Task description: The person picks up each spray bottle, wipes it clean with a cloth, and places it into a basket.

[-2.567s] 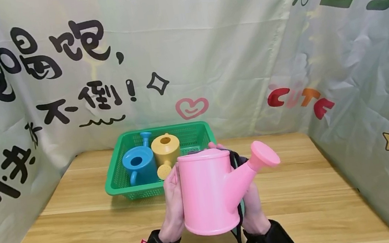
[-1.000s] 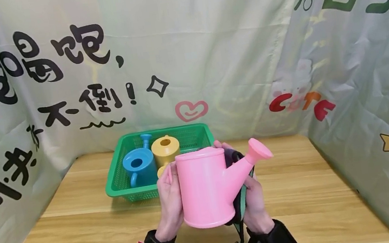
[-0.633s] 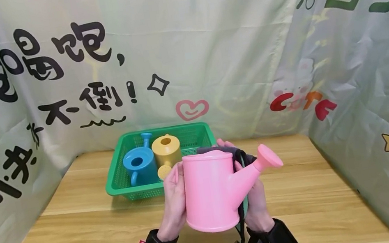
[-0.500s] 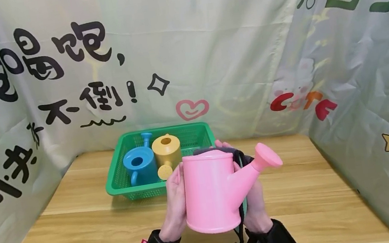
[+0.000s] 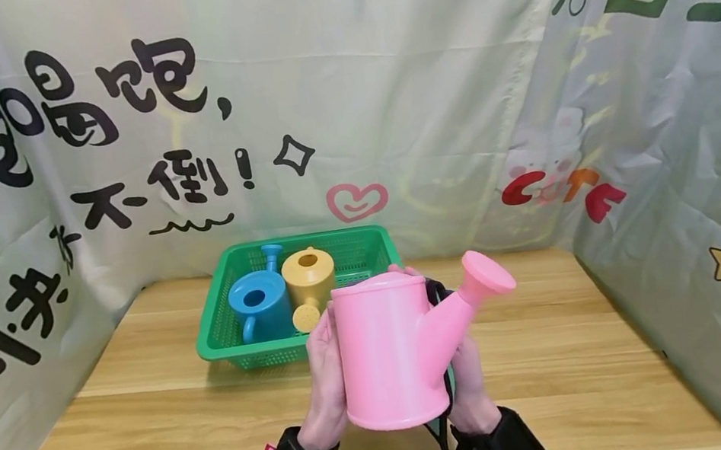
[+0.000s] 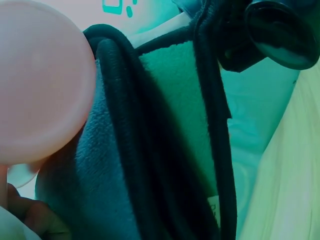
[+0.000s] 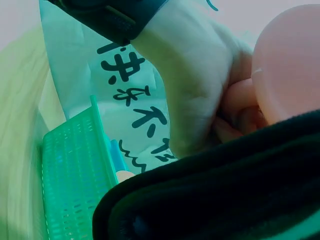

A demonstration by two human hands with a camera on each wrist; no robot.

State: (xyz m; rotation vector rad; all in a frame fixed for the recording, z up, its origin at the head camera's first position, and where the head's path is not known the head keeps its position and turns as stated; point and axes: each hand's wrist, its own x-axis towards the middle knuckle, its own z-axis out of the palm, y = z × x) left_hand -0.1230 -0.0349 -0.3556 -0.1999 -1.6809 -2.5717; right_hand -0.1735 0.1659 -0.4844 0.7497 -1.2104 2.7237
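A pink watering can (image 5: 389,355) is held up over the table, its spout pointing right. My left hand (image 5: 327,383) grips it by the handle on its left side; the curled fingers (image 7: 239,97) show in the right wrist view. My right hand (image 5: 469,386), partly hidden behind the can, holds a folded cloth (image 6: 105,160) against the can's far side. The cloth is dark grey and green with black edging, and a black strap (image 5: 442,436) hangs down from it.
Behind the hands a green basket (image 5: 248,360) stands on the wooden table (image 5: 156,446). Inside it are a blue watering can (image 5: 265,315) and a yellow watering can (image 5: 307,275). Printed fabric (image 5: 430,130) hangs around the table's back and sides.
The can shifted left and up, then back right, and now slightly left again with its spout a bit higher. The cloth rose above the can's rim and has slid back mostly behind it.
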